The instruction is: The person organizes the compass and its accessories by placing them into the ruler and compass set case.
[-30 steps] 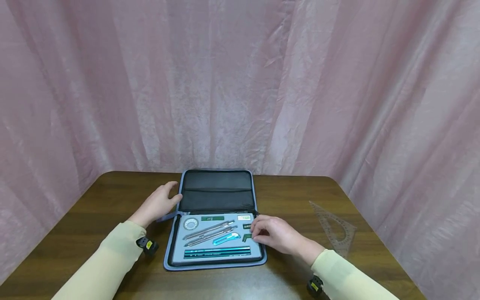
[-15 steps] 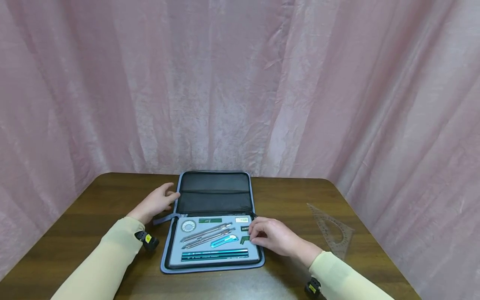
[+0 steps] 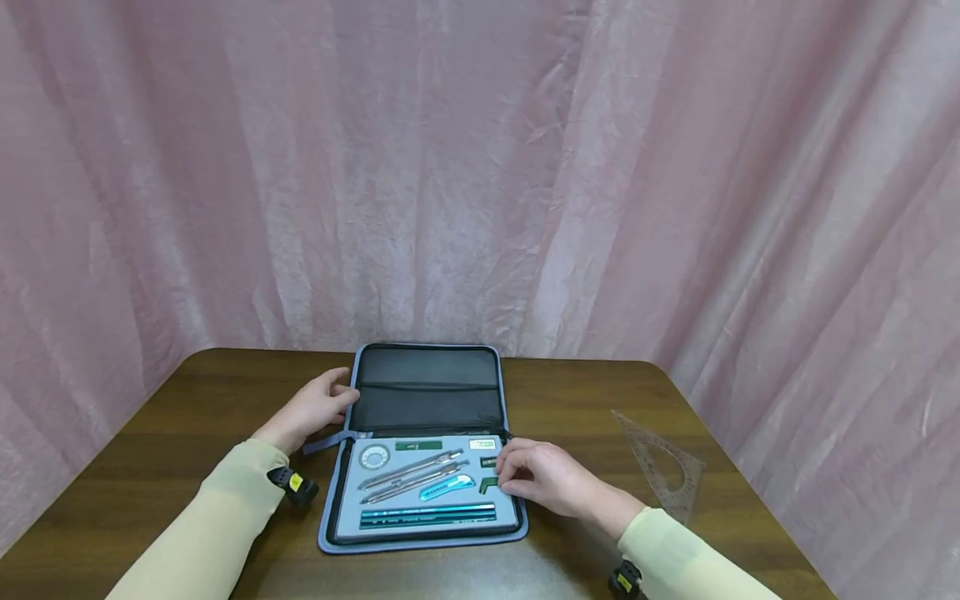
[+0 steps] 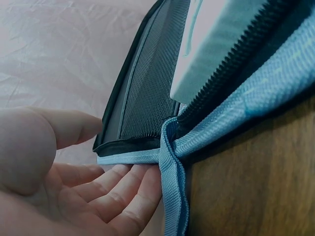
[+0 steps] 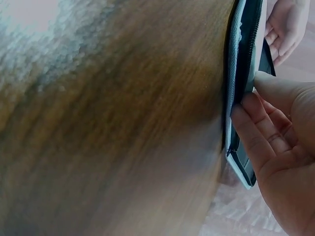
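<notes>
An unfolded blue zippered case [image 3: 330, 546] lies on the table, its dark lid [image 3: 427, 404] laid back. In its base sits a pale tray [image 3: 348, 500] with two pencils [image 3: 427, 517], a light-blue cutter [image 3: 447, 487], a pair of compasses [image 3: 408, 479], a round white dial [image 3: 374, 457], a green box [image 3: 418, 446], an eraser [image 3: 482, 444] and small dark-green pieces [image 3: 487, 483]. My left hand [image 3: 315, 407] holds the lid's left edge, thumb above and fingers beneath. With my right hand [image 3: 547, 479] I pinch the tray's right edge, fingers [image 5: 256, 132] tucked inside the case wall.
A clear set square [image 3: 663, 467] lies to the right on the brown wooden table [image 3: 585, 400]. A blue fabric strap [image 4: 172, 191] hangs from the case's left side. Pink curtains [image 3: 450, 167] hang behind the table's far edge.
The head view has shifted slightly, so the table and case appear a little lower and farther left. Both hands stay at the same edges of the case.
</notes>
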A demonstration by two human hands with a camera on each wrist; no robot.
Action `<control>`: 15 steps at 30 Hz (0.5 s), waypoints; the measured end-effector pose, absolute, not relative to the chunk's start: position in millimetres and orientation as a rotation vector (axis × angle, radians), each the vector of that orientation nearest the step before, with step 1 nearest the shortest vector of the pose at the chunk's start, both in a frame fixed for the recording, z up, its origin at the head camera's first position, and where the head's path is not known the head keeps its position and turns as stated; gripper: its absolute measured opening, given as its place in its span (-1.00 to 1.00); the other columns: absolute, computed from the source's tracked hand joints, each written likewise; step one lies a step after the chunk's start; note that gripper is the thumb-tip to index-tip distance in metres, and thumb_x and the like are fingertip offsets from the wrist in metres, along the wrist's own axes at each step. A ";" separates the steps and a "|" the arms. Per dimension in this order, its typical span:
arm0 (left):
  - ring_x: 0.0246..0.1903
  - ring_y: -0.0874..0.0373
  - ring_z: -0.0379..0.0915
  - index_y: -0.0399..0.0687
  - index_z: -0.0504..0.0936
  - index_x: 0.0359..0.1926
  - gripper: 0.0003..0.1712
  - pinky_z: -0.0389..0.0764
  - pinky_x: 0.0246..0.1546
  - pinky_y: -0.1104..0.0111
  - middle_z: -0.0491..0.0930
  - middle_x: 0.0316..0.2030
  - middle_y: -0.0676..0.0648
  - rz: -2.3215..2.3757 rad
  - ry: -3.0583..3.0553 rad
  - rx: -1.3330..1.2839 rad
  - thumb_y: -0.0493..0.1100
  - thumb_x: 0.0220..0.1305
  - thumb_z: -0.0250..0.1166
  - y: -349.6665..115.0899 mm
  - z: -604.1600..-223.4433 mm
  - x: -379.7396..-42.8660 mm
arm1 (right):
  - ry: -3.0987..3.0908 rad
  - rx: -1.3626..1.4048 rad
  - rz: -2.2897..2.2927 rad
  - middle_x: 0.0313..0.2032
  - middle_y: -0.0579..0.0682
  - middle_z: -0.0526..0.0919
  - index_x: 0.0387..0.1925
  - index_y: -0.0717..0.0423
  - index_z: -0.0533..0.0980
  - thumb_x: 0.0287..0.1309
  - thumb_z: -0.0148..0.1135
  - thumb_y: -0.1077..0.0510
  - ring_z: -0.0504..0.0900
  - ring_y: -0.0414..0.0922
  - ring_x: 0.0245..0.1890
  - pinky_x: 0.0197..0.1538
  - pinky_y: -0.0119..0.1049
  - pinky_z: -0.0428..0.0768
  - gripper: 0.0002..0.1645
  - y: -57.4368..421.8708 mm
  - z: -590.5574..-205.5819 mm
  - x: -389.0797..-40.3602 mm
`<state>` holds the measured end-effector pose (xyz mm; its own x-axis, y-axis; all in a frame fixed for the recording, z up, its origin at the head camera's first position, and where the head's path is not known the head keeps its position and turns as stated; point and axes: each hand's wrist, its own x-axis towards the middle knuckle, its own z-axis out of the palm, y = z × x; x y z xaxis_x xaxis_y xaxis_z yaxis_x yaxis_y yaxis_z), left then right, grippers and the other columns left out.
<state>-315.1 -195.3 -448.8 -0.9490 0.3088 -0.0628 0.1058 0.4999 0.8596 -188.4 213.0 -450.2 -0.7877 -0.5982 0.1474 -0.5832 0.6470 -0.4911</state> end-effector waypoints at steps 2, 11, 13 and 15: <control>0.19 -0.37 0.65 -0.40 -0.09 0.73 -0.13 0.56 0.31 -0.23 0.39 0.43 -0.57 1.437 2.541 0.360 -0.12 0.74 0.14 -193.3 -447.3 -312.8 | 2.824 -1.006 -0.832 0.03 -0.13 0.73 -0.30 -0.06 0.75 0.42 0.50 0.29 0.65 -0.28 0.04 0.14 -0.28 0.69 -0.81 214.1 -450.0 -187.1; 0.15 -0.25 0.63 -0.37 0.03 0.72 -0.18 0.57 0.28 -0.22 0.49 0.32 -0.44 1.449 2.604 0.378 -0.17 0.71 0.19 -189.7 -441.9 -306.6 | 2.830 -1.012 -0.841 0.05 -0.11 0.72 -0.30 -0.07 0.75 0.43 0.48 0.29 0.65 -0.26 0.06 0.15 -0.26 0.69 -0.80 215.8 -449.3 -183.9; 0.19 -0.25 0.59 -0.37 0.07 0.72 -0.20 0.59 0.27 -0.20 0.48 0.33 -0.43 1.445 2.623 0.380 -0.18 0.71 0.20 -189.1 -442.1 -306.9 | 2.830 -1.009 -0.842 0.05 -0.11 0.72 -0.29 -0.07 0.75 0.43 0.48 0.29 0.65 -0.26 0.06 0.16 -0.27 0.68 -0.81 216.1 -449.5 -184.1; 0.22 -0.26 0.55 -0.38 0.08 0.71 -0.21 0.61 0.26 -0.18 0.46 0.34 -0.44 1.439 2.642 0.383 -0.19 0.70 0.20 -188.8 -442.3 -306.9 | 2.828 -1.007 -0.846 0.05 -0.11 0.72 -0.29 -0.06 0.75 0.43 0.48 0.30 0.65 -0.25 0.06 0.15 -0.27 0.68 -0.81 216.5 -449.8 -184.3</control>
<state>-306.9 -188.8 -442.3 -0.9622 0.2712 0.0248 0.1680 0.5194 0.8379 -184.3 216.5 -449.8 -0.7912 -0.5918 0.1544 -0.5793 0.6443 -0.4993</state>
